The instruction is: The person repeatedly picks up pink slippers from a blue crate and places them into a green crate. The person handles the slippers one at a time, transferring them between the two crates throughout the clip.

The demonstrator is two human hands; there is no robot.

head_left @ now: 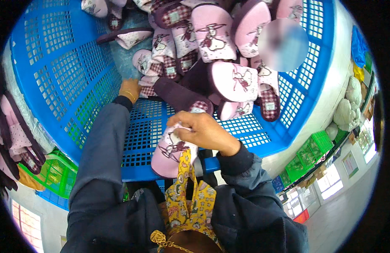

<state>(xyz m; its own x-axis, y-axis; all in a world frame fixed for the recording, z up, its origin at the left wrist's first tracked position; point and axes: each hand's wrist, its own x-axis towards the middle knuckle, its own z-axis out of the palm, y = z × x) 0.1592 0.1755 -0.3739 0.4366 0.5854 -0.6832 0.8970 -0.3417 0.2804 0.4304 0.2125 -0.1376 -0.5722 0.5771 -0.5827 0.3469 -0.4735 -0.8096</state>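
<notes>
In my right hand (203, 131) is a pink slipper (166, 157) with a cartoon print and dark trim, its toe pointing down toward me. My thumb and fingers close on the slipper's upper, over the near rim of a blue plastic basket (140, 168). Farther in, at the basket's left, my left hand (129, 90) is bent against the edge of another slipper (149, 91) with a checkered insole; its fingertips are partly hidden. Dark soles and a white-toed slipper (234, 81) lie just beyond my right hand.
More pink slippers (212, 36) are heaped at the basket's far side. Slippers (18, 135) also stand at the far left, near a green crate (55, 170). Green crates (309, 154) line the right, beside white bags (349, 111). A yellow patterned cloth (178, 206) hangs at my chest.
</notes>
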